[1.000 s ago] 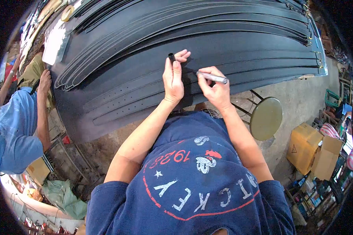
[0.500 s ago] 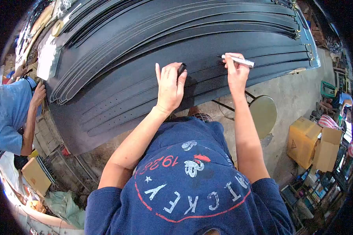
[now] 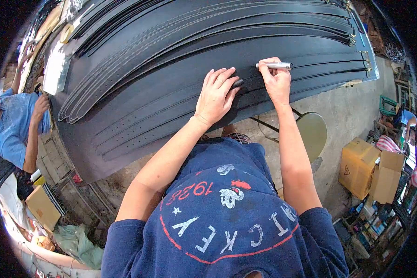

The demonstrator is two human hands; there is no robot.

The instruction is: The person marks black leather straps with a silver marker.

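My left hand [image 3: 216, 96] rests over the nearer black belts, pinching a black marker cap [image 3: 238, 83] between thumb and fingers. In my right hand [image 3: 277, 84] is a white marker pen [image 3: 283, 66], held at a low slant with its tip pointing left, at or just above a belt. Several nearer belts [image 3: 146, 137] lie side by side, with punched holes at their left ends and brass-coloured fittings at the right. Beyond them lies a second group of stitched belts [image 3: 102, 88]. All of them lie on a dark table surface [image 3: 85, 157].
A white plastic container [image 3: 56, 76] and a tape roll [image 3: 67, 33] sit at the table's far left. Another person [image 3: 21, 123] in blue stands at the left end. A round stool [image 3: 311, 136] is below the near edge, with a cardboard box [image 3: 359, 167] farther right.
My left hand has shifted right with the cap, nearer the pen. The right hand has drawn slightly left, bringing the pen flatter. At the left, the other person's hand has moved up.
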